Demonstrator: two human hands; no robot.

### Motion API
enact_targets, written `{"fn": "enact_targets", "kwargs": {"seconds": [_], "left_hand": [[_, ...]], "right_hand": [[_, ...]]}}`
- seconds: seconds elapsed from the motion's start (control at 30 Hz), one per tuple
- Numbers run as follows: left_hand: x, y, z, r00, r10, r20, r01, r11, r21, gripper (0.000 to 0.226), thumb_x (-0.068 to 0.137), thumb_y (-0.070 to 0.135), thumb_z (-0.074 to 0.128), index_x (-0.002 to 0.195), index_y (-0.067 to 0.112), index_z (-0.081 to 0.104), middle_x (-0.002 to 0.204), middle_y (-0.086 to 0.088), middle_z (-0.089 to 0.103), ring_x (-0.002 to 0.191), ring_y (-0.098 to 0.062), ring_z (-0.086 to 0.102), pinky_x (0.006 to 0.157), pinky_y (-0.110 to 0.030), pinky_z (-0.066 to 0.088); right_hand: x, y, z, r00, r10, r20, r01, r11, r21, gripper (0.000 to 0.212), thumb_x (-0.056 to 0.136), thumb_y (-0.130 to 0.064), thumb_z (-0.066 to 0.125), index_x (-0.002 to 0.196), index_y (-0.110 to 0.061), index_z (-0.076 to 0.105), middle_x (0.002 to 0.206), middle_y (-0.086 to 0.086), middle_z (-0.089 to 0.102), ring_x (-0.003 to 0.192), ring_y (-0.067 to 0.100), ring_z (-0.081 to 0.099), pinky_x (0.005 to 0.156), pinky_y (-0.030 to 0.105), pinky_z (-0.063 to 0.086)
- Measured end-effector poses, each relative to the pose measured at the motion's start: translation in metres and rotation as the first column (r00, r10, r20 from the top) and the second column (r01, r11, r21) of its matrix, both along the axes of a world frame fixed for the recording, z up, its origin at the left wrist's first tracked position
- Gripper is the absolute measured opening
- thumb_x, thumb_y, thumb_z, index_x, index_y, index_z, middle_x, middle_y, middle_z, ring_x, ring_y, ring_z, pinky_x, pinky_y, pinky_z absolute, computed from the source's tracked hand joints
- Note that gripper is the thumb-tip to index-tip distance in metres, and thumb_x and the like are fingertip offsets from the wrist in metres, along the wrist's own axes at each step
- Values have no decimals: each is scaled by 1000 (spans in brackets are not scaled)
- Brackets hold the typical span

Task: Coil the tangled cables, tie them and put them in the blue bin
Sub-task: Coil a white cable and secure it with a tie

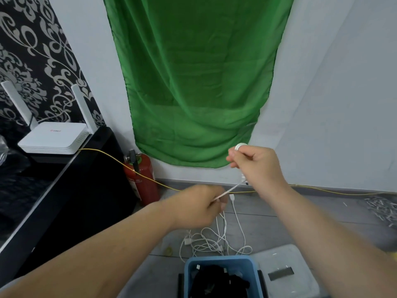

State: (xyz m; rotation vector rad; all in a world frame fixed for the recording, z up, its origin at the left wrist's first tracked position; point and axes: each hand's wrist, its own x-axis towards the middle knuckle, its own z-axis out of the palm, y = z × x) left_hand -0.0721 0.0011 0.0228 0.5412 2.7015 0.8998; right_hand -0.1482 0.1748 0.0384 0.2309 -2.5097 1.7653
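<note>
A white cable (233, 188) runs taut between my two raised hands. My right hand (255, 161) holds its upper part with curled fingers, and a small white round end (240, 146) shows at the fingertips. My left hand (202, 206) pinches the cable lower down. Below it the cable drops into a tangle of white cables (211, 241) on the grey floor. The blue bin (190, 269) stands just in front of the tangle, at the bottom of the view, with dark items inside.
A clear lid (285, 272) lies right of the bin. A red fire extinguisher (142, 179) stands by the wall under a green cloth (193, 82). A yellow cord (322, 190) crosses the floor. A black cabinet (71, 190) with a white router (55, 136) stands left.
</note>
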Motion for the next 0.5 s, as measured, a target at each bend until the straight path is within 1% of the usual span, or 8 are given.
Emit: {"fn": "enact_targets", "kwargs": {"seconds": [0.07,0.1,0.17,0.23,0.3,0.37,0.47,0.5], "left_hand": [[-3,-4,10,995,30,-98,-20,994,106,9,98,21,58,98,23,67,76,4,64,66,-12,54,62,-21,44],[-6,-8,14,988,60,-143,-39,988,151,9,98,20,60,94,22,67,73,2,64,63,-12,53,61,-25,44],[-13,-18,20,962,158,-225,-100,964,247,10,96,19,64,91,23,71,69,1,64,61,-11,54,59,-27,43],[-18,-29,24,923,284,-257,-190,922,337,8,93,19,71,88,23,76,68,4,67,62,-13,57,59,-28,45],[-23,-38,26,902,409,-140,-311,839,446,6,87,18,79,81,18,78,62,4,62,54,-13,49,52,-25,40],[-25,-46,26,885,462,56,-420,739,527,10,82,18,84,79,11,77,59,-3,50,55,-14,40,51,-23,33],[-26,-52,22,863,448,234,-497,668,554,20,79,23,87,80,6,76,59,-7,46,56,-19,38,56,-30,33],[-26,-54,23,863,430,264,-500,655,567,22,79,23,87,80,5,75,56,-4,45,52,-18,37,54,-28,31]], "right_hand": [[1,3,-5,996,81,-26,-73,972,223,28,95,-16,68,69,-5,73,69,-3,74,70,19,73,70,31,57],[3,3,-5,992,125,3,-121,957,263,30,95,-17,67,67,-5,71,64,-4,71,67,21,72,67,31,55],[7,1,-2,970,205,130,-231,946,229,34,98,-19,64,69,-3,69,57,-1,66,54,19,67,58,28,50],[12,-4,3,926,249,284,-287,953,101,39,104,-27,56,77,-4,72,57,7,62,49,18,57,57,28,43],[14,-7,4,867,319,383,-328,944,-44,47,106,-35,51,79,-4,73,55,10,53,50,22,49,60,34,43],[17,-12,5,788,427,444,-397,903,-165,45,105,-35,51,77,-6,70,54,8,45,49,22,43,62,41,41],[23,-17,14,651,540,534,-384,841,-382,39,106,-29,48,73,-11,57,54,2,32,45,17,30,52,31,32],[23,-18,18,619,564,546,-350,821,-452,40,107,-29,46,72,-12,54,54,0,28,44,14,25,48,28,26]]}}
